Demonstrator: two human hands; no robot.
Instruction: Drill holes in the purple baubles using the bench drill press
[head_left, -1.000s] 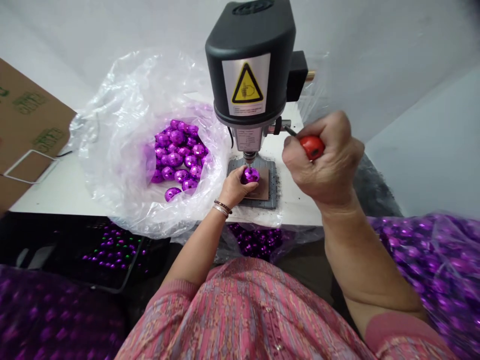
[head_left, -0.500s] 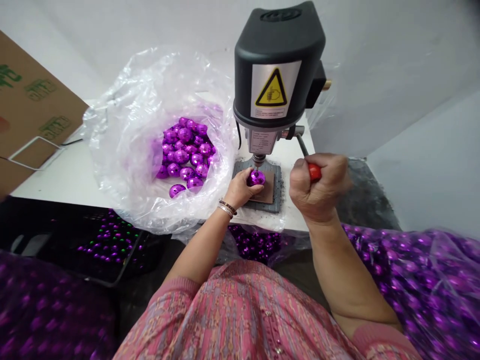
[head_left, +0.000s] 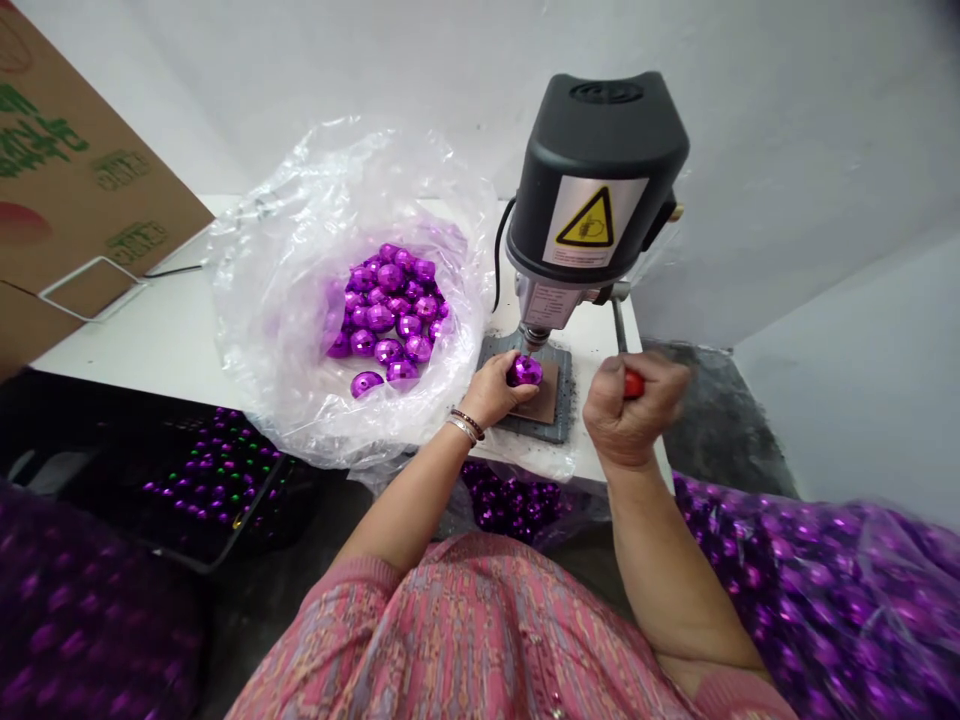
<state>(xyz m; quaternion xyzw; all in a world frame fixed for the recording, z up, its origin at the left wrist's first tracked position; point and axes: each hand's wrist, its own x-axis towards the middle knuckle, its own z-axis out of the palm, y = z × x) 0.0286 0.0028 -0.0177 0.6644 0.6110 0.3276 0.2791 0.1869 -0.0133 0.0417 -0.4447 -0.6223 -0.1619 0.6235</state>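
**1. Faceted purple bead** [head_left: 524, 371]. It sits on the brown pad [head_left: 546, 398] over the grey base plate [head_left: 561, 428] of the bench drill [head_left: 600, 170]. That is directly beneath the spindle [head_left: 534, 340], near the front edge of the desk [head_left: 165, 345] and toward its right corner. I judge it light plastic under a mirror-bright coating: hard, slick, and inclined to roll or spin on its facets. I would hold it low on the flanks and leave the top bare.

**2. Left hand** [head_left: 491, 388]. Its fingers [head_left: 504, 366] are curled in around the bead's sides, pinning it to the pad. There is a beaded bracelet [head_left: 466, 425] at the wrist.

**3. Right hand** [head_left: 634, 415]. The fist is closed tight over the red knob [head_left: 632, 384] of the feed lever. A thin metal rod [head_left: 619, 325] rises from the knob to the drill head.

**4. Bench drill.** It has a smooth black moulded hood and a silver label with a yellow warning triangle [head_left: 590, 218]. Dark grit is scattered on the base plate.

**5. Clear plastic bag** [head_left: 285, 260]. It is crinkled and soft, and gapes open at the desk's middle. It holds a heap of like beads [head_left: 390, 315].

**6. Cardboard box** [head_left: 82, 210]. It stands at the desk's left edge and is stiff, matte and printed in green.

**7. Black crate** [head_left: 187, 558]. It sits below the desk's front edge and holds more beads.
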